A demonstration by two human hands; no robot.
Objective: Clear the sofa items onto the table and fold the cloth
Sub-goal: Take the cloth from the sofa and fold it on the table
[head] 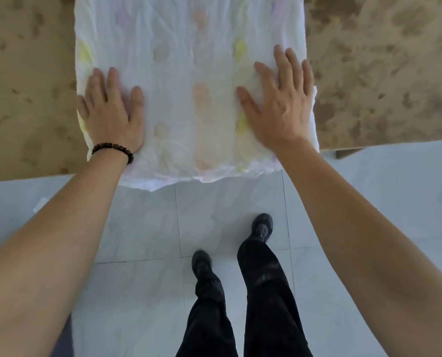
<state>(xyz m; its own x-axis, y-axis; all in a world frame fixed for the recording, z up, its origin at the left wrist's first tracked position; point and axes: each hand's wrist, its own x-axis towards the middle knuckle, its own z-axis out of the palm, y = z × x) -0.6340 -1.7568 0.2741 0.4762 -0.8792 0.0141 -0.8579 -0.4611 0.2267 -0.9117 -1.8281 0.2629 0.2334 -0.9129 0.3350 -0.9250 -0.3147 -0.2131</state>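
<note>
Both arms reach forward from the lower corners of the view, the left forearm [47,253] from 8 o'clock and the right forearm [369,240] from 4 o'clock. At 6 o'clock, two dark shoes [202,262] and black trousers [263,292] stand on a pale tiled floor [137,228]. The right foot is a little ahead of the left one. The cloth [189,73] lies at 12 o'clock on the table [21,99], which has a brown, mottled top. This cloth is white and wrinkled, with faint pink, yellow and orange marks, and it is spread flat. Its near edge hangs slightly over the near edge of the table. The left hand [113,117] rests on the cloth at 10 o'clock, close to its left edge, palm down with the fingers straight and a little spread. It grips nothing. A bracelet [114,149] of dark beads is around the left wrist. The right hand [279,109] rests on the cloth at 1 o'clock, near its right edge, also palm down with straight, spread fingers, and it holds nothing. The two hands are well apart, with the middle of the cloth between them.
</note>
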